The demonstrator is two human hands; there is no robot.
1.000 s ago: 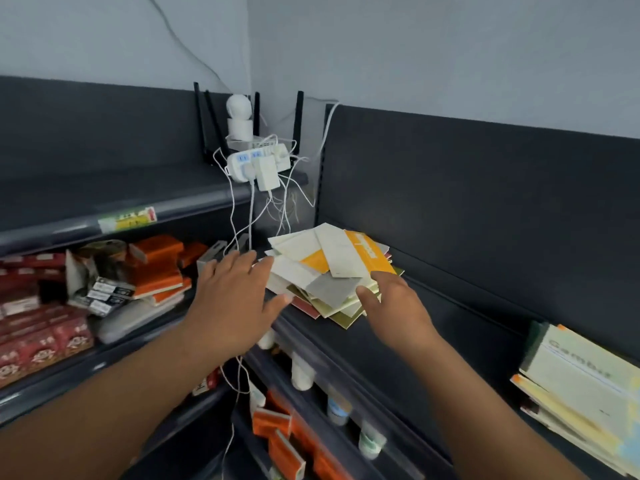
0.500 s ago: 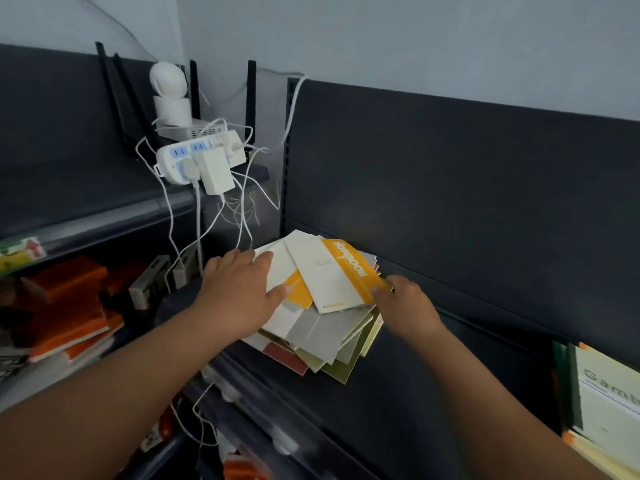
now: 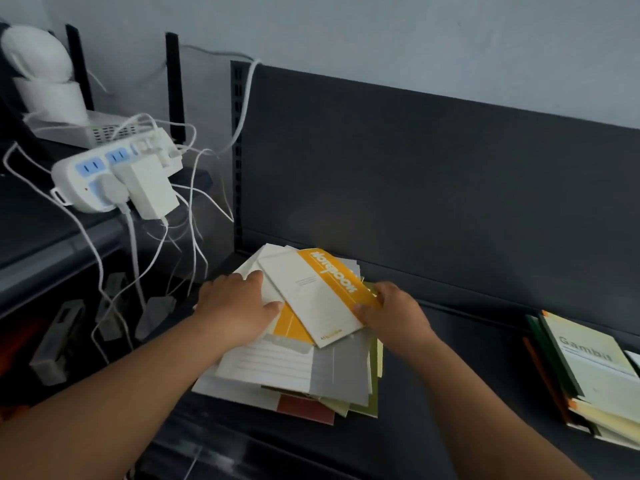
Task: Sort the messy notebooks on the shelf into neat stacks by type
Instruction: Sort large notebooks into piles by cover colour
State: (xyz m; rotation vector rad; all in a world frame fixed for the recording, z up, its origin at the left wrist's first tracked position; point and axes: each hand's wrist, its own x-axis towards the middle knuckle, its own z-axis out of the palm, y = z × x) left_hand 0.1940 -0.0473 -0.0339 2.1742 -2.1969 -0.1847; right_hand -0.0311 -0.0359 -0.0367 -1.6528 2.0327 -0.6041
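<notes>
Dark grey shelf point(image 3: 450, 358): it is carrying two groups of notebooks, well apart, seen from the head camera.
Messy pile point(image 3: 294, 368): it is lying at the shelf's left end, against the back panel; roughly eight or more thin notebooks are fanning out at different angles, an exact count being impossible.
Top notebook point(image 3: 311, 299): cream with an orange band and white lettering, it is lying tilted on top of the pile.
Second stack point(image 3: 588, 375): it is sitting at the right edge of the shelf, several notebooks deep, with a pale green cover reading "Gambit" on top.
Hands: two are showing, both bare.
Left hand point(image 3: 239, 306): it is pressing flat on the pile's left side, fingers spread, gripping nothing.
Right hand point(image 3: 391, 313): it is pinching the orange edge of the top notebook, thumb above and fingers below.
Power strip point(image 3: 114, 178): one white strip is hanging off the neighbouring shelf at upper left, plugs filling it, white cables trailing down.
</notes>
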